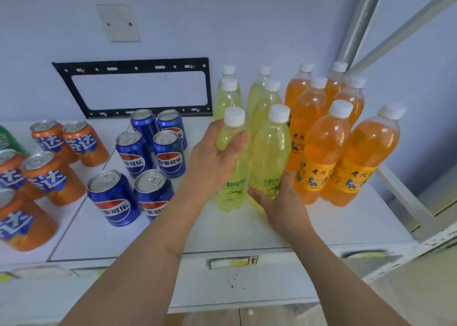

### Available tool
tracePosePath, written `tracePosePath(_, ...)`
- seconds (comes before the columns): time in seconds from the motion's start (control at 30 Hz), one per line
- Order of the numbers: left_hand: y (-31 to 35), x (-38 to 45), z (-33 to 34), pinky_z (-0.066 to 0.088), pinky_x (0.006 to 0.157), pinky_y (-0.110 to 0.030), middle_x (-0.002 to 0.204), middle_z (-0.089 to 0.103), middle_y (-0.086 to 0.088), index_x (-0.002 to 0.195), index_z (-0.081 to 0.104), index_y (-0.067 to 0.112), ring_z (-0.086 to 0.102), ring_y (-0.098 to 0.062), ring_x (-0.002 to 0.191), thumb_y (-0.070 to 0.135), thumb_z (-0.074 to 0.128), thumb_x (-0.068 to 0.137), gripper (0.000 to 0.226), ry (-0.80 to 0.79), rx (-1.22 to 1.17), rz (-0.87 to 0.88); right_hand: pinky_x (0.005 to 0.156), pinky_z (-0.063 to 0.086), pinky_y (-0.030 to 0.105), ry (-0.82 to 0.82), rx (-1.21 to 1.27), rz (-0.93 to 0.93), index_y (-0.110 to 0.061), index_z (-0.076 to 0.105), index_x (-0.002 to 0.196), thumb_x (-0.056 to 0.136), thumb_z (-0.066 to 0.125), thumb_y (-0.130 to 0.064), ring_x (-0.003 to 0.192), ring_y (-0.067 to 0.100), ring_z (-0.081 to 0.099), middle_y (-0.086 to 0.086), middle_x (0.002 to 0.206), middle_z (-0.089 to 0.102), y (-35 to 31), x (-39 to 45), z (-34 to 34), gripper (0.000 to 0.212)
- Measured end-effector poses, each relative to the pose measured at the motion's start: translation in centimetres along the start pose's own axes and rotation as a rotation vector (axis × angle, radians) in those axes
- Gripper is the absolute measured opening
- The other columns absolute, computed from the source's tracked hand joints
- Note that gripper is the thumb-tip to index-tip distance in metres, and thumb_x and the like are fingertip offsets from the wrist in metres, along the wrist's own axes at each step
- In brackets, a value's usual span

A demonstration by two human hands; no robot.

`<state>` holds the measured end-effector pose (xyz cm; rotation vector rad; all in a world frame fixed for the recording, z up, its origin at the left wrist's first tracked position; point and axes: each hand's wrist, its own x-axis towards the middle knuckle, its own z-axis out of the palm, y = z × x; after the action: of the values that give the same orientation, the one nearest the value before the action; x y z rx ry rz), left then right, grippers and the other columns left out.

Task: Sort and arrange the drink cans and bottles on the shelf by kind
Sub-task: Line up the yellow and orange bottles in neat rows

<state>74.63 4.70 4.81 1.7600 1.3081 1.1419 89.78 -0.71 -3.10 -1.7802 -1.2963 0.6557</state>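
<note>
**Lime-green bottles squared up at the front of their block**

Pale-yellow soda, near edge first: right hand [277, 199] cupped low round the base of the front right lime bottle [270, 152], fingers curled under its label, probably to steady or nudge it into line. Left hand [215, 157] wrapped higher up on the front left lime bottle [231, 138], thumb across the neck just below the white cap; both bottles upright on the white shelf [222, 231], side by side, almost touching. Likely paired like this to close the gap and keep the column straight.

Just beside, to the right: orange bottles [321, 152] packed in a tight block of their own. To the left: blue cans [134, 157] in two files, then orange cans [53, 175], with a sliver of green can [6, 140] at the frame edge.

Further back: more lime bottles [262, 96] ranked behind the held pair. Against the wall, a black metal bracket [133, 88]. Sorting by kind seemingly close to finished.
</note>
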Motion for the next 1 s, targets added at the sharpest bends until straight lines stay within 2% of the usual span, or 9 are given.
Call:
tracePosePath(0.13,-0.2,-0.5,-0.5,0.036,0.070,-0.010,0.107,0.062,0.012,0.140,0.043,0.030,0.052,0.012,0.088,0.059,0.050,0.093,0.056,-0.023,-0.008,0.031,0.084,0.043,0.023,0.009,-0.018,-0.005,-0.021,0.036,0.138,0.081,0.076,-0.042,0.110,0.019,0.061,-0.001,0.125,0.062,0.1,-0.7,0.1,0.073)
tracePosePath(0.2,-0.2,-0.7,-0.8,0.036,0.069,-0.010,0.104,0.061,0.013,0.141,0.042,0.030,0.053,0.010,0.087,0.056,0.050,0.095,0.054,-0.038,-0.015,0.038,0.083,0.040,0.021,0.002,-0.022,-0.003,-0.020,0.036,0.139,0.082,0.076,-0.041,0.109,0.018,0.060,-0.001,0.124,0.062,0.0,-1.1,-0.1,0.073)
tracePosePath(0.27,-0.1,-0.9,-1.0,0.036,0.071,-0.011,0.108,0.062,0.011,0.141,0.042,0.028,0.056,0.004,0.092,0.056,0.050,0.095,0.054,-0.046,-0.034,0.042,0.083,0.039,0.020,-0.011,-0.033,0.005,-0.019,0.036,0.139,0.082,0.076,-0.040,0.109,0.017,0.058,-0.001,0.124,0.061,-0.3,-1.4,-0.3,0.073)
tracePosePath(0.37,0.2,-1.0,-1.1,0.042,0.084,-0.024,0.124,0.062,0.003,0.143,0.041,0.026,0.058,-0.013,0.109,0.060,0.049,0.095,0.059,-0.071,-0.043,0.041,0.085,0.040,0.024,-0.046,-0.072,0.036,-0.018,0.036,0.140,0.083,0.075,-0.042,0.115,0.024,0.058,0.003,0.129,0.060,-0.7,-1.3,-0.8,0.074)
tracePosePath(0.53,1.5,-1.1,-2.0,0.038,0.100,-0.032,0.145,0.050,0.003,0.147,0.037,0.026,0.048,-0.015,0.129,0.063,0.048,0.094,0.066,-0.142,-0.006,0.044,0.092,0.042,0.031,-0.061,-0.166,0.016,-0.021,0.032,0.148,0.081,0.074,-0.048,0.124,0.026,0.053,0.004,0.140,0.054,-2.0,-2.0,-2.7,0.083)
tracePosePath(0.6,2.5,-0.9,-2.6,0.039,0.102,-0.031,0.142,0.052,0.006,0.142,0.043,0.025,0.048,-0.012,0.128,0.060,0.050,0.094,0.060,-0.111,0.008,0.076,0.097,0.043,0.034,-0.028,-0.168,-0.028,-0.022,0.031,0.148,0.082,0.073,-0.048,0.129,0.024,0.050,0.002,0.143,0.051,-3.4,-2.7,-3.9,0.083)
tracePosePath(0.7,5.0,0.2,-3.5,0.041,0.096,-0.028,0.132,0.059,0.006,0.134,0.053,0.020,0.054,-0.011,0.120,0.057,0.052,0.095,0.053,-0.061,0.080,0.156,0.098,0.042,0.031,0.031,-0.163,-0.153,-0.025,0.032,0.148,0.086,0.069,-0.050,0.130,0.018,0.049,-0.004,0.142,0.051,-6.2,-3.2,-6.1,0.077)
tracePosePath(0.87,9.5,3.4,-3.5,0.045,0.092,-0.030,0.125,0.062,0.008,0.124,0.060,0.021,0.057,-0.010,0.113,0.055,0.052,0.095,0.046,-0.176,0.341,0.268,0.104,0.039,0.032,0.093,-0.333,-0.291,-0.021,0.042,0.145,0.094,0.054,-0.054,0.134,0.017,0.044,-0.001,0.146,0.046,-10.7,-1.8,-10.6,0.062)
tracePosePath(1.0,11.9,6.1,-1.7,0.046,0.091,-0.030,0.121,0.063,0.008,0.121,0.062,0.022,0.058,-0.013,0.110,0.053,0.054,0.095,0.041,-0.204,0.425,0.286,0.087,0.038,0.026,0.089,-0.471,-0.325,-0.022,0.055,0.134,0.098,0.050,-0.049,0.122,0.016,0.052,-0.003,0.133,0.057,-12.7,1.5,-14.3,0.045)
